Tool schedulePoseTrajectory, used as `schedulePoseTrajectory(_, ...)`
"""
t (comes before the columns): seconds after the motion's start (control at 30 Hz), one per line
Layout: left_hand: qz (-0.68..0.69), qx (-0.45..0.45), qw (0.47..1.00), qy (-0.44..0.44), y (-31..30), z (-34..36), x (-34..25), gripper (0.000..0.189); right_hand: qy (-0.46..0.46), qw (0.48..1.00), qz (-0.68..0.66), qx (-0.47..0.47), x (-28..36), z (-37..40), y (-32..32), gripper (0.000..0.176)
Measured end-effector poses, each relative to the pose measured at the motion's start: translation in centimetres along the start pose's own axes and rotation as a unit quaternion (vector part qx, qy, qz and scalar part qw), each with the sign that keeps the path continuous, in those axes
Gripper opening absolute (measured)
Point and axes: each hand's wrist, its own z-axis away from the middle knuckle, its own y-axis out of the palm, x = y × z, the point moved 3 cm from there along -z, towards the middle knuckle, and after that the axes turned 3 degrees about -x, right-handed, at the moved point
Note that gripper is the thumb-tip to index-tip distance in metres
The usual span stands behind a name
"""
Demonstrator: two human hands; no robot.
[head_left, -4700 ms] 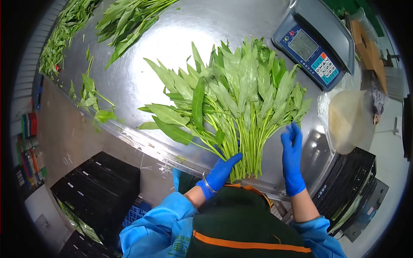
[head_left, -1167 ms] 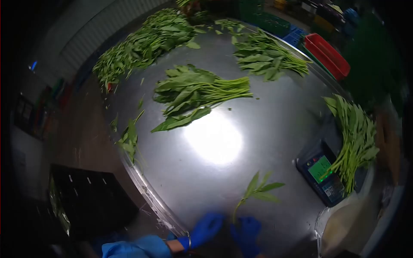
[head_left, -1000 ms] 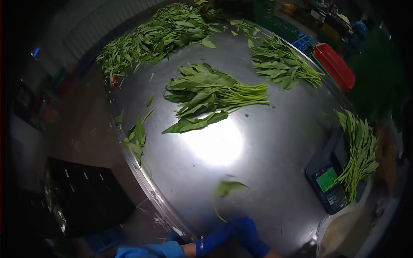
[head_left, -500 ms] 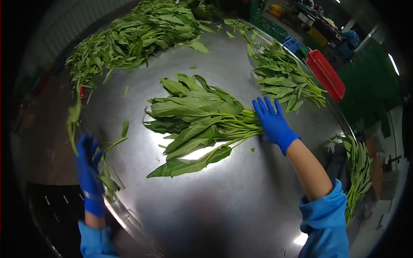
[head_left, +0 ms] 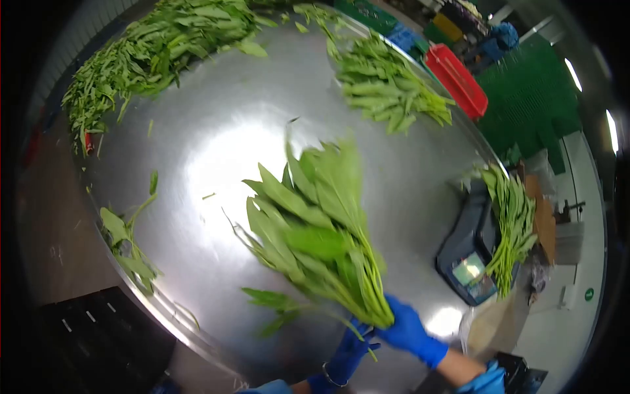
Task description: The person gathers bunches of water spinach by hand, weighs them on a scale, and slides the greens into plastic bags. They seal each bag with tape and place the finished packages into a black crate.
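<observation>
A bunch of water spinach (head_left: 315, 223) is raised above the metal table, leaves pointing away from me and stems toward me. My right hand (head_left: 410, 331), in a blue glove, is closed around the stem ends from the right. Just beside it, my left hand (head_left: 351, 348), also gloved in blue, closes at the stem ends from below left, its fingers partly hidden by stems. A loose sprig (head_left: 275, 305) hangs to the left of the bunch, its thin stem crossing the left hand.
A large pile of greens (head_left: 170, 39) covers the far left of the metal table (head_left: 216, 262). Another bunch (head_left: 387, 79) lies far right, near a red crate (head_left: 456, 79). On the right, greens (head_left: 512, 223) rest on a dark scale (head_left: 469, 249). Scraps (head_left: 128, 243) lie by the left edge.
The bunch has left the tabletop and turned, stems now toward me. My left hand came from the left edge to the stems; my right hand has closed on them. The view has shifted right.
</observation>
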Motion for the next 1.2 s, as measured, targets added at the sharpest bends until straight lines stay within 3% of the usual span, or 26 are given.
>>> schedulePoseTrajectory(0.03, -0.002, -0.019, 1.0, -0.016, -0.9, 1.5, 0.9, 0.033, 0.02, 1.0, -0.009, 0.012, -1.3, 3.6, 1.9, 0.06)
schedulePoseTrajectory(0.07, -0.174, 0.029, 0.984, -0.026, -1.5, 3.0, 1.4, 0.034, 0.036, 0.999, -0.03, 0.0, -2.2, 7.6, 3.8, 0.061)
schedulePoseTrajectory(0.1, -0.34, 0.088, 0.936, -0.037, -2.0, 4.1, 2.1, 0.036, 0.047, 0.997, -0.05, -0.015, -2.9, 10.5, 5.0, 0.063)
schedulePoseTrajectory(0.13, -0.348, 0.076, 0.933, -0.058, -3.1, 5.1, 2.7, 0.036, 0.065, 0.996, -0.066, -0.009, -3.3, 12.6, 6.3, 0.063)
schedulePoseTrajectory(0.2, -0.218, -0.092, 0.956, -0.175, -5.6, 6.5, 3.8, 0.034, 0.073, 0.952, -0.293, -0.059, -4.6, 15.6, 8.4, 0.062)
schedulePoseTrajectory(0.23, -0.227, -0.099, 0.952, -0.18, -5.9, 6.9, 3.6, 0.034, 0.14, 0.898, -0.417, -0.025, -6.5, 16.5, 10.0, 0.062)
schedulePoseTrajectory(0.27, -0.162, -0.094, 0.966, -0.177, -5.9, 7.1, 3.3, 0.032, 0.199, 0.844, -0.494, -0.06, -7.0, 16.8, 10.3, 0.054)
schedulePoseTrajectory(0.33, -0.101, -0.09, 0.976, -0.17, -6.4, 7.6, 3.4, 0.031, 0.202, 0.866, -0.455, -0.058, -9.4, 17.2, 11.6, 0.041)
schedulePoseTrajectory(0.37, -0.184, -0.04, 0.976, -0.114, -6.8, 7.7, 3.5, 0.031, 0.199, 0.863, -0.461, -0.057, -9.8, 17.4, 11.9, 0.041)
schedulePoseTrajectory(0.43, -0.27, 0.009, 0.961, -0.052, -7.5, 8.3, 4.1, 0.031, 0.072, 0.956, -0.278, -0.056, -9.6, 17.5, 11.7, 0.029)
schedulePoseTrajectory(0.47, -0.321, -0.019, 0.946, -0.038, -7.9, 8.4, 4.1, 0.032, 0.063, 0.954, -0.287, -0.058, -10.1, 17.7, 11.9, 0.029)
schedulePoseTrajectory(0.53, -0.378, -0.04, 0.925, -0.013, -7.4, 8.4, 3.7, 0.032, 0.134, 0.892, -0.429, -0.049, -11.7, 17.3, 11.9, 0.023)
schedulePoseTrajectory(0.6, -0.253, -0.099, 0.962, -0.014, -7.2, 9.1, 3.8, 0.033, 0.123, 0.861, -0.49, -0.056, -11.7, 17.6, 9.9, 0.024)
schedulePoseTrajectory(0.63, -0.241, -0.094, 0.966, -0.025, -7.1, 9.3, 3.7, 0.035, 0.125, 0.826, -0.547, -0.063, -11.9, 18.1, 9.5, 0.025)
schedulePoseTrajectory(0.67, -0.247, -0.095, 0.964, -0.025, -7.1, 9.2, 4.0, 0.035, 0.125, 0.822, -0.551, -0.065, -12.1, 18.4, 9.9, 0.025)
schedulePoseTrajectory(0.73, -0.174, -0.06, 0.982, -0.052, -6.8, 8.5, 4.9, 0.036, 0.065, 0.903, -0.421, -0.047, -12.1, 18.1, 10.9, 0.028)
schedulePoseTrajectory(0.87, -0.171, -0.018, 0.98, -0.095, -6.4, 7.6, 6.0, 0.032, 0.017, 0.901, -0.427, -0.077, -12.2, 18.1, 11.7, 0.032)
schedulePoseTrajectory(0.9, -0.168, -0.018, 0.981, -0.098, -6.7, 7.9, 5.9, 0.032, -0.028, 0.937, -0.33, -0.115, -12.0, 18.3, 11.4, 0.032)
schedulePoseTrajectory(0.93, -0.449, 0.093, 0.886, 0.074, -6.4, 8.2, 5.0, 0.03, -0.073, 0.959, -0.226, -0.154, -12.0, 18.5, 10.7, 0.033)
schedulePoseTrajectory(0.97, -0.667, 0.201, 0.676, 0.24, -5.6, 8.6, 5.0, 0.028, -0.067, 0.96, -0.217, -0.164, -12.1, 18.6, 9.0, 0.033)
schedulePoseTrajectory(1.0, -0.658, 0.219, 0.68, 0.238, -5.8, 8.1, 5.4, 0.028, -0.052, 0.98, -0.125, -0.145, -11.7, 19.1, 6.3, 0.033)
schedulePoseTrajectory(1.03, -0.454, 0.066, 0.88, 0.123, -7.3, 7.1, 5.5, 0.027, -0.031, 0.991, -0.032, -0.123, -11.3, 19.7, 3.3, 0.033)
schedulePoseTrajectory(1.07, -0.205, -0.099, 0.974, -0.02, -8.7, 6.4, 6.2, 0.025, 0.037, 0.989, -0.119, -0.077, -11.4, 20.1, -0.4, 0.033)
schedulePoseTrajectory(1.1, -0.195, -0.093, 0.976, -0.014, -8.2, 6.1, 5.8, 0.025, 0.102, 0.972, -0.21, -0.03, -11.7, 20.9, -4.0, 0.032)
schedulePoseTrajectory(1.17, -0.21, -0.062, 0.975, 0.028, -6.0, 6.5, 3.9, 0.024, 0.148, 0.917, -0.319, -0.191, -12.8, 23.2, -10.5, 0.031)
schedulePoseTrajectory(1.2, -0.235, -0.037, 0.969, 0.063, -4.4, 6.6, 2.6, 0.022, 0.044, 0.871, -0.345, -0.347, -13.3, 24.2, -13.4, 0.028)
